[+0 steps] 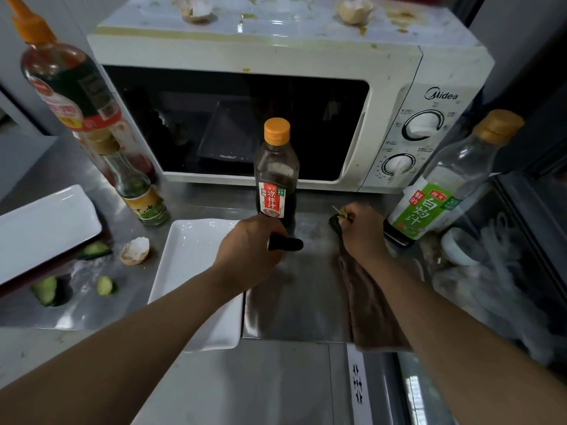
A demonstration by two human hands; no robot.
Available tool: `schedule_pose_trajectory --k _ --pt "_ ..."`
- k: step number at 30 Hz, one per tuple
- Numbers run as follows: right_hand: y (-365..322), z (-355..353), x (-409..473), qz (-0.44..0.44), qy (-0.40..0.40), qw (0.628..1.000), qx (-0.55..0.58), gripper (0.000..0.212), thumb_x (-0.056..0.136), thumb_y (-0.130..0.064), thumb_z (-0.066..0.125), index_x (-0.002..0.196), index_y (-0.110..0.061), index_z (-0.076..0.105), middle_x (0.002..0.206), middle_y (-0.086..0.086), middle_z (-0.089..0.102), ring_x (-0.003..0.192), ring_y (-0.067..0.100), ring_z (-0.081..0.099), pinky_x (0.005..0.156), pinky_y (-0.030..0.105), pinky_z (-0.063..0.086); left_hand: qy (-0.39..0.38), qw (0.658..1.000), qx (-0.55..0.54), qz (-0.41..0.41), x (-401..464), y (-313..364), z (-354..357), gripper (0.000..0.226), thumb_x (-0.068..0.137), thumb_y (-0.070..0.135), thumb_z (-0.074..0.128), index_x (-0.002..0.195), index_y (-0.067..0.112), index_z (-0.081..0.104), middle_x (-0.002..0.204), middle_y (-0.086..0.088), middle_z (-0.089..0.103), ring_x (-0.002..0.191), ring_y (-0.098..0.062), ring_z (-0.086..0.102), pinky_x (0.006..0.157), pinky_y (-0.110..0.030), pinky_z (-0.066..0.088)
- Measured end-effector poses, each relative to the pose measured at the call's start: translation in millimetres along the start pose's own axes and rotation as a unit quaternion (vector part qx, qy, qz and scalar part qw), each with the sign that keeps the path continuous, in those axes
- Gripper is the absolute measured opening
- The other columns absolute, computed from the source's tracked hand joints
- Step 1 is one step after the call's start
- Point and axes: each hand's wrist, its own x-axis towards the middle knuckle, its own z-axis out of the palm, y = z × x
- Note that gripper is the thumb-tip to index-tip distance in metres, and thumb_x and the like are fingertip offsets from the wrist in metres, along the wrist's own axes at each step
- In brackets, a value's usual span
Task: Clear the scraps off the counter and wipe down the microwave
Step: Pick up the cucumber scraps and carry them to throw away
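A white microwave point(399, 75) stands at the back of the steel counter point(294, 302), its top smeared and carrying two eggshell pieces point(196, 9) point(354, 10). My left hand point(248, 250) grips a dark scrap point(288, 243) just past the white rectangular plate point(190, 265). My right hand point(362, 231) pinches a small green scrap point(342, 213) beside a dark piece point(335, 223) on the counter. A brown cloth point(371, 305) lies under my right forearm. An eggshell point(135, 250) and cucumber pieces point(106, 285) point(46, 289) point(95, 249) lie at the left.
A dark sauce bottle point(276, 176) with an orange cap stands in front of the microwave door. Two bottles point(70, 90) point(138, 185) stand left, a clear bottle point(445, 185) right. Another white plate point(40, 228) is far left. A plastic bag point(491, 283) and a small cup point(457, 246) sit right.
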Motion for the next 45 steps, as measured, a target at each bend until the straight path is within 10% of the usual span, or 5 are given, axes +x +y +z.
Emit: schedule_pose_trajectory --k 45 --pt "-3.1 29.3 -5.8 -0.036 -0.041 0.998 -0.032 0.042 0.086 -0.022 0.063 0.123 -0.01 0.047 0.126 0.012 0.038 0.112 0.027 0.046 0.087 0.028 0.037 -0.007 1.0 0.018 -0.02 -3.3 -13.2 -3.9 0.02 0.081 0.016 0.069 0.101 0.017 0.066 0.103 -0.002 0.065 0.091 -0.021 0.06 0.079 -0.035 0.053"
